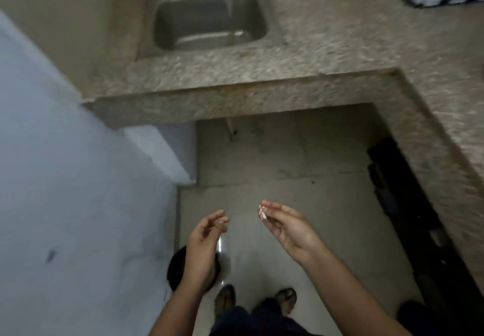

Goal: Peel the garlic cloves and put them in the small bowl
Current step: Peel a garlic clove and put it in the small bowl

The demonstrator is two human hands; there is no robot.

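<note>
My right hand [285, 227] is raised over the floor and pinches a small pale scrap of garlic peel [262, 213] at its fingertips. My left hand [203, 244] is held up beside it, fingers curled with the tips together; whether anything sits between them is too blurred to tell. Directly below the left hand stands a dark round bin [178, 270] on the floor, partly hidden by my wrist. No garlic cloves and no small bowl are in view.
An L-shaped speckled stone counter [327, 55] runs across the top and down the right, with a steel sink [209, 21] set in it. A pale blue wall [65, 178] is at the left. My feet [286, 299] stand on the tiled floor [288, 168].
</note>
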